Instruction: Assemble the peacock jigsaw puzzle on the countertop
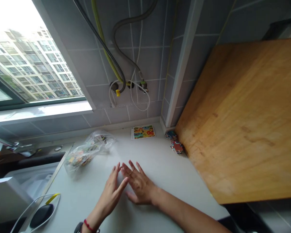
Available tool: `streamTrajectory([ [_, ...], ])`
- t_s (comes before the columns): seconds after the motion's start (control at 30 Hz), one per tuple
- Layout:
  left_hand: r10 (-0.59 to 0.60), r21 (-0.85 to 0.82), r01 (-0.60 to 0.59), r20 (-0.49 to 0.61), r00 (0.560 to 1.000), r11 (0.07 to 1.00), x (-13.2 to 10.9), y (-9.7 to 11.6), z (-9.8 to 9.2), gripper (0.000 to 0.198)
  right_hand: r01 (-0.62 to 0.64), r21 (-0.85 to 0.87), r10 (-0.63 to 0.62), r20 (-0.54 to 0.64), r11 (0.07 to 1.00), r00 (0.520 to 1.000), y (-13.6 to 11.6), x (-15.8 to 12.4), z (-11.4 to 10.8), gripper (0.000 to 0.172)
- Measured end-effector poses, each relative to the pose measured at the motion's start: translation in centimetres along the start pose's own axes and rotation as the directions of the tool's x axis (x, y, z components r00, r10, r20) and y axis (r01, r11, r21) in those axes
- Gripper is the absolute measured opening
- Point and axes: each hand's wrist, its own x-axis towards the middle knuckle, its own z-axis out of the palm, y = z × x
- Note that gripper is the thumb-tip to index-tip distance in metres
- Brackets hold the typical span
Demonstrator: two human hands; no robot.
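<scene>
My left hand (112, 189) is over the white countertop (84, 200), fingers stretched and thumb apart, with nothing in it. Beside it, my right hand (139, 184) is spread palm down with a thin ring on one finger; the fingertips of both hands meet or overlap. Beyond them on the left lies a clear plastic bag (91, 150) of small colourful pieces, which look like cardboard puzzle pieces. A colourful picture card (144, 132) rests flat near the back wall. Stacked puzzle-like pieces (177, 146) sit at the right, near the wooden board.
A large wooden board (247, 123) stands along the right side. At the left is a sink (31, 155) with a faucet (16, 145). A black oval object (41, 216) with a white cable lies front left. Hoses (116, 58) hang on the tiled wall beside the window.
</scene>
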Motion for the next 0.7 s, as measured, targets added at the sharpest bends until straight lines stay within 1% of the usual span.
streamTrajectory([
  [0.03, 0.026, -0.042, -0.025, 0.026, 0.999, 0.999, 1.3, 0.6, 0.5, 0.071, 0.055, -0.024, -0.054, 0.019, 0.998, 0.998, 0.1, 0.6, 0.6, 0.117],
  [0.07, 0.06, -0.087, -0.056, 0.046, 0.997, 0.995, 2.5, 1.3, 1.0, 0.069, 0.079, -0.041, -0.079, 0.014, 0.996, 0.997, 0.4, 1.2, 1.1, 0.126],
  [0.13, 0.14, -0.145, -0.13, 0.062, 0.988, 0.981, 4.9, 2.7, 1.9, 0.058, 0.072, -0.071, -0.073, -0.008, 0.995, 0.997, 1.3, 2.0, 1.6, 0.137],
  [0.17, 0.183, -0.137, -0.174, 0.058, 0.981, 0.975, 6.0, 3.4, 2.3, 0.051, 0.049, -0.079, -0.05, -0.016, 0.996, 0.999, 1.8, 2.3, 1.5, 0.139],
  [0.23, 0.274, -0.071, -0.27, 0.068, 0.959, 0.96, 8.2, 4.6, 3.0, 0.044, -0.007, -0.07, 0.006, -0.014, 0.998, 1.0, 3.1, 2.4, 0.8, 0.14],
  [0.3, 0.333, 0.008, -0.338, 0.141, 0.932, 0.941, 10.3, 5.6, 3.6, 0.044, -0.068, -0.025, 0.068, 0.001, 0.997, 0.998, 4.3, 2.2, -0.4, 0.138],
  [0.37, 0.32, 0.105, -0.349, 0.225, 0.92, 0.931, 12.3, 6.3, 4.0, 0.045, -0.142, 0.04, 0.141, 0.028, 0.989, 0.99, 5.3, 2.0, -1.5, 0.135],
  [0.43, 0.261, 0.243, -0.326, 0.264, 0.929, 0.914, 14.1, 7.0, 4.3, 0.046, -0.236, 0.124, 0.237, 0.014, 0.964, 0.972, 6.2, 1.9, -2.5, 0.133],
  [0.47, 0.238, 0.316, -0.312, 0.251, 0.938, 0.896, 14.9, 7.6, 4.3, 0.049, -0.275, 0.175, 0.282, -0.02, 0.946, 0.959, 6.5, 1.9, -2.8, 0.129],
  [0.5, 0.229, 0.38, -0.296, 0.212, 0.95, 0.876, 15.6, 8.4, 4.4, 0.055, -0.301, 0.231, 0.326, -0.078, 0.925, 0.942, 6.8, 1.9, -3.2, 0.124],
  [0.53, 0.247, 0.423, -0.29, 0.155, 0.956, 0.858, 16.3, 9.4, 4.6, 0.063, -0.312, 0.291, 0.365, -0.152, 0.904, 0.918, 7.0, 1.8, -3.5, 0.115],
  [0.57, 0.294, 0.44, -0.305, 0.096, 0.951, 0.845, 17.0, 10.6, 4.8, 0.07, -0.309, 0.35, 0.4, -0.227, 0.884, 0.888, 7.1, 1.8, -3.7, 0.105],
  [0.6, 0.352, 0.435, -0.338, 0.053, 0.935, 0.834, 17.7, 12.0, 5.1, 0.077, -0.295, 0.405, 0.428, -0.292, 0.865, 0.855, 7.1, 1.7, -4.0, 0.094],
  [0.63, 0.421, 0.415, -0.4, 0.044, 0.906, 0.817, 18.4, 13.5, 5.6, 0.081, -0.276, 0.453, 0.448, -0.336, 0.848, 0.828, 7.1, 1.7, -4.1, 0.083],
  [0.67, 0.497, 0.396, -0.485, 0.078, 0.864, 0.78, 19.1, 15.0, 6.1, 0.082, -0.255, 0.489, 0.457, -0.354, 0.834, 0.816, 7.0, 1.6, -4.2, 0.072],
  [0.7, 0.573, 0.386, -0.582, 0.152, 0.805, 0.716, 19.9, 16.5, 6.8, 0.081, -0.238, 0.511, 0.453, -0.351, 0.826, 0.819, 6.9, 1.5, -4.3, 0.061],
])
